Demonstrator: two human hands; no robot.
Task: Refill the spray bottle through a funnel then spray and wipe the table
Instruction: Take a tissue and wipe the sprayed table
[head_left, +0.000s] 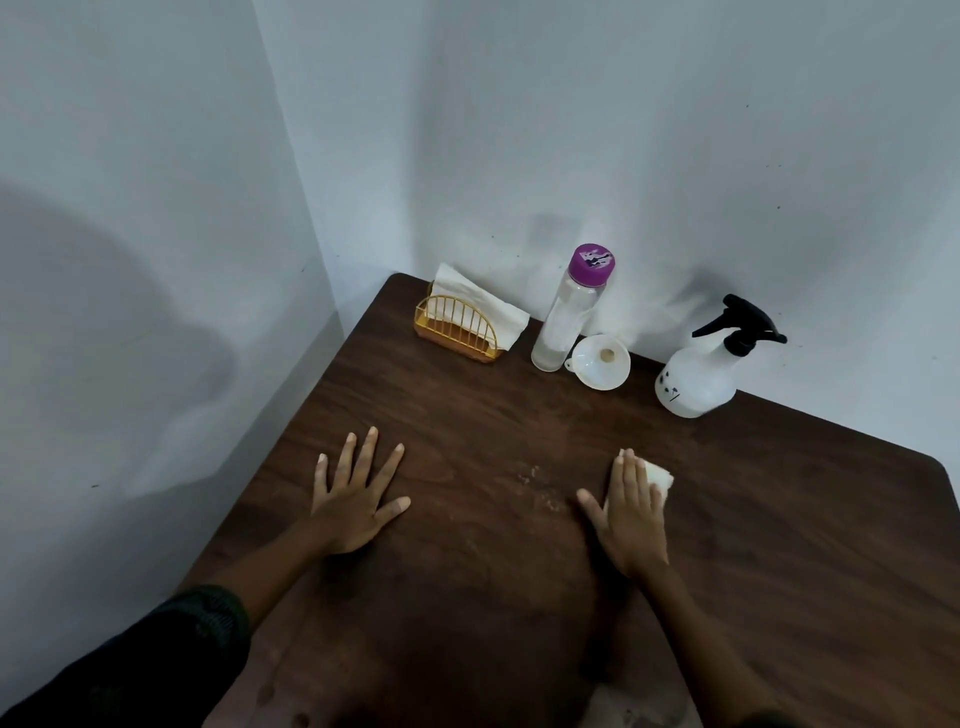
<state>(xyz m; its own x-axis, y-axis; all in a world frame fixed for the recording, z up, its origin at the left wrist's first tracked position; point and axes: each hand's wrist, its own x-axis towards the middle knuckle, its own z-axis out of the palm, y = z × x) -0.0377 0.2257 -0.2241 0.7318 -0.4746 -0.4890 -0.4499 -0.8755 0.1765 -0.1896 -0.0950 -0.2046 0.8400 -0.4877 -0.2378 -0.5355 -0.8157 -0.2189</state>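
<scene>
Wipe step in hand, judging by the layout. Right hand (631, 514) lies flat with its fingers straight and together, pressing a small folded white paper pad (661, 475) onto the dark brown wooden table (779, 545); it isn't curled round the pad. Left hand (358, 499) is flat with fingers spread, palm on the tabletop, holding nothing and acting as a brace.

The white translucent plastic spray bottle with black trigger head (698, 379) stands upright at the back edge by the wall, well apart from both hands.

To do this well:
- keep the palm load even so the pad doesn't slip out
- use overlapping passes towards the pale specks (535, 488) between the hands. They could be droplets or paper bits; too small to tell.
- refold the pad once it's soaked

Count:
- 1 spray bottle
- 1 white plastic funnel (602, 361), wide mouth facing the camera, just beside the water bottle
- 1 clear bottle with purple cap (566, 317), upright
- 1 gold wire napkin holder (457, 332) with white napkins (467, 301); number of sheets unclear
- 1 wiping pad
- 2 hands
</scene>
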